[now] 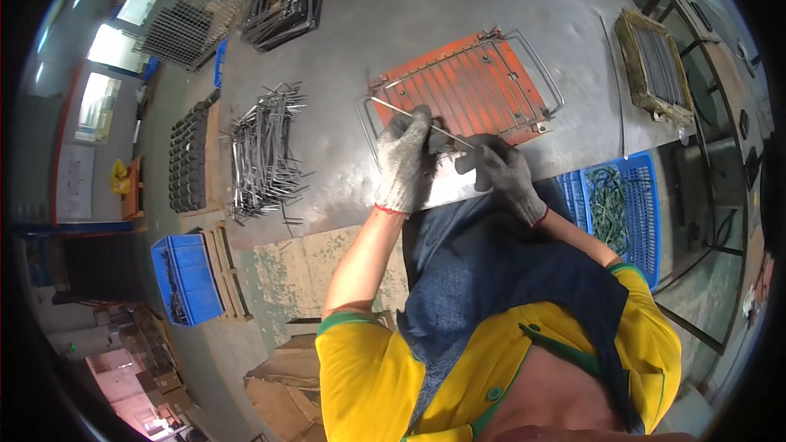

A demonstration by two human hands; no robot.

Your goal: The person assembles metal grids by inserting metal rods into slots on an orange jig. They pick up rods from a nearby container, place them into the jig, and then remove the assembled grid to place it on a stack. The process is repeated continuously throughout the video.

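Note:
An orange jig (pixel 483 86) with a wire rack frame laid on it rests on the grey metal table (pixel 393 24). My left hand (pixel 404 160), in a grey knit glove, grips a thin metal rod (pixel 442 131) that lies slanted over the jig's near edge. My right hand (pixel 499 172), in a darker glove, sits just right of it at the rod's lower end; whether it grips the rod I cannot tell. I wear a yellow shirt and a dark blue apron.
A pile of bent wire pieces (pixel 262 155) lies left on the table, with another stack (pixel 286 4) farther back. A blue crate (pixel 622 205) of wire parts stands at my right, a blue crate (pixel 187 278) on the floor at left, and a framed tray (pixel 655 65) at far right.

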